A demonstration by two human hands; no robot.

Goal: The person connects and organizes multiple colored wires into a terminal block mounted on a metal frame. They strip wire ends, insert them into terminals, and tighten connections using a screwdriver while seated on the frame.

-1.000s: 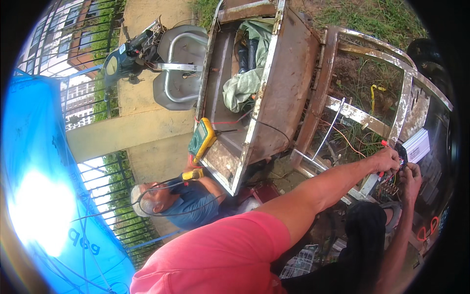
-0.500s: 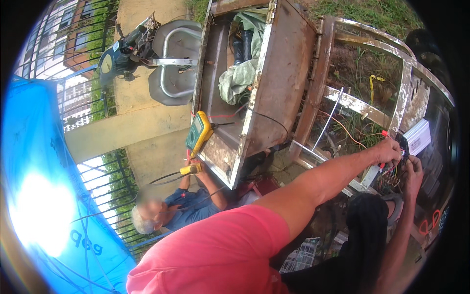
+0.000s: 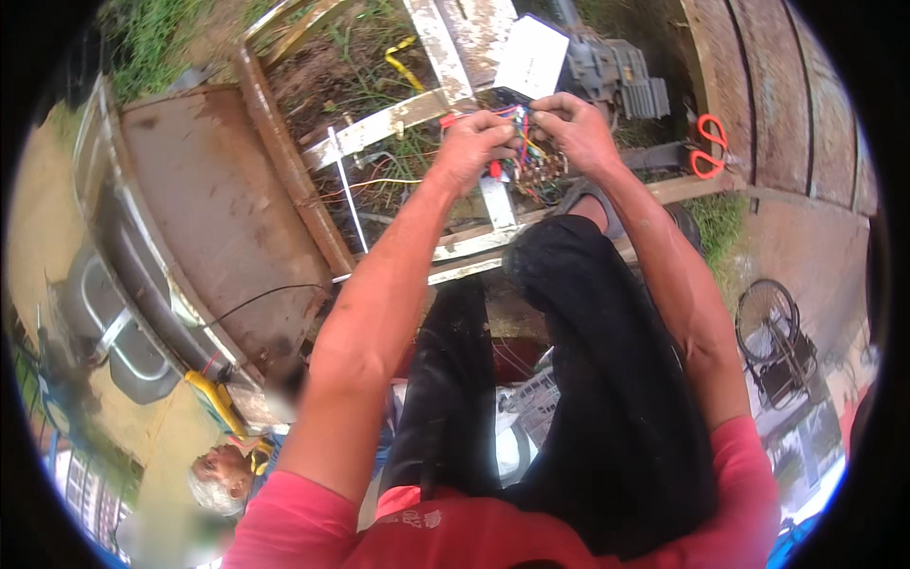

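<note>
My left hand [image 3: 474, 147] pinches colored wires [image 3: 521, 123] just below a white-silver rectangular box [image 3: 531, 57] on the rusty metal frame [image 3: 332, 147]. My right hand [image 3: 578, 133] grips the same bundle from the other side, thumb and forefinger together. More wire ends and small connectors [image 3: 545, 175] hang below my fingers, among them red ones; which wire each hand pinches is too small to tell.
Red-orange handled scissors or pliers [image 3: 709, 147] lie at the right. A rusty open metal body [image 3: 209, 209] stands left, with a yellow multimeter [image 3: 213, 403] on it and another person [image 3: 223, 479] below. A gearbox-like metal housing [image 3: 616, 81] and bicycle [image 3: 773, 332] are rightward.
The view has swung round to face my hands, bringing both forearms and my legs into the picture and moving the other person to the lower left. Both hands remain at the wires.
</note>
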